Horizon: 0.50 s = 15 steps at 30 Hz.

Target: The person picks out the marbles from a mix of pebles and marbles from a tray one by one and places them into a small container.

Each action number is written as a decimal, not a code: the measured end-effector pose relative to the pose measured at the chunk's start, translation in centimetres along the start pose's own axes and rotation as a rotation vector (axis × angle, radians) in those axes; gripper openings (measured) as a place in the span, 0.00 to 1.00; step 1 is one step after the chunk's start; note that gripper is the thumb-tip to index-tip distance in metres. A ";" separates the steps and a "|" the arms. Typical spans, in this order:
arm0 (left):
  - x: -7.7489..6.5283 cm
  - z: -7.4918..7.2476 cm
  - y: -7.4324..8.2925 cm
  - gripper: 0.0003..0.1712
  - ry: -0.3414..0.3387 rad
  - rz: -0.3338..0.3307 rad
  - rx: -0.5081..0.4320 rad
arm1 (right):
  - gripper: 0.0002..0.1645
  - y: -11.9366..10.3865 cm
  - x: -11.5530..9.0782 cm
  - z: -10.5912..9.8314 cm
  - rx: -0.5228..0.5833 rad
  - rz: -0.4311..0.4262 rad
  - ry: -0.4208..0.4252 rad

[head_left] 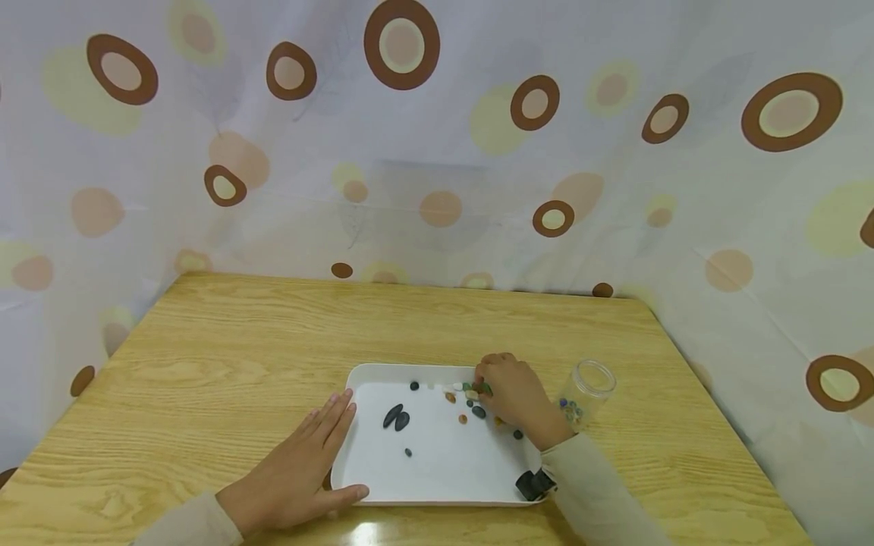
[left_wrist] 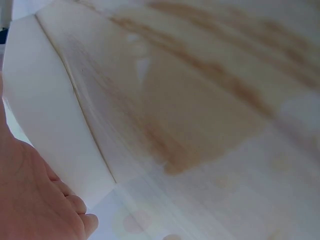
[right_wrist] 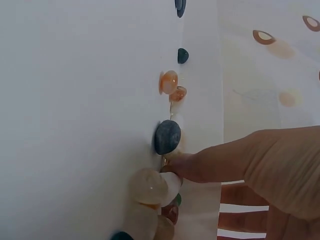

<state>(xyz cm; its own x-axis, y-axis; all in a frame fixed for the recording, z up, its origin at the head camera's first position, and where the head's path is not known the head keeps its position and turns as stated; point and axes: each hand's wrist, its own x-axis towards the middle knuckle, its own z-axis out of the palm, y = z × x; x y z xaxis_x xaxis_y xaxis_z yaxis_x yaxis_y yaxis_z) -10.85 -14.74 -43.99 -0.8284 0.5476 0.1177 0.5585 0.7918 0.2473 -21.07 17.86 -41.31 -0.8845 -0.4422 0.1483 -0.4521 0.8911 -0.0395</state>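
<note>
So the right hand (head_left: 515,390) is down at the far right part of the tray, thumb (right_wrist: 200,162) right up against a row of small stones (right_wrist: 170,194). Can't tell if it's actually pinching one, since the other fingertips are hidden in both views. What matters here: the stones sit at the thumb tip and trail off to that hand's left, and the right hand is way nearer to them than the left.

Just beyond the thumb tip there's a dark rounded stone (right_wrist: 167,137). Further left of the right hand are two long dark stones (head_left: 397,417), both leaning along a slant. Past those, the left hand (head_left: 293,470) lies with fingers straight along the left rim of the white tray (head_left: 372,485), whose long side runs between the hands. To the right of the right wrist stands a clear jar (head_left: 594,390) with some marbles (head_left: 571,410) in it.

Only the head view gets the jar; the right wrist view gets that thumb contact. Left wrist view shows just palm and tray wall, no stones.
</note>
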 end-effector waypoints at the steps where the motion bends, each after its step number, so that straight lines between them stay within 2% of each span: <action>1: 0.0 0.0 0.0 0.58 0.004 0.002 -0.001 | 0.07 0.0 0.0 0.1 -0.002 0.001 0.000; 6: -0.1 0.1 0.0 0.58 0.018 0.004 -0.004 | 0.08 -0.1 0.0 0.1 -0.013 0.002 -0.002; 15: 0.0 0.0 0.0 0.58 -0.001 0.000 0.011 | 0.10 -0.1 -0.1 0.1 -0.036 -0.013 0.004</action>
<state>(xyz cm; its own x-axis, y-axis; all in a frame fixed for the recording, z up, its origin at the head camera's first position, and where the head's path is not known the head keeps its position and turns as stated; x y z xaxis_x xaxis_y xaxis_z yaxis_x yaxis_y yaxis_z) -10.84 -14.75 -44.01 -0.8282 0.5481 0.1167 0.5592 0.7944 0.2371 -20.96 17.76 -41.44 -0.8781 -0.4535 0.1525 -0.4591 0.8884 -0.0017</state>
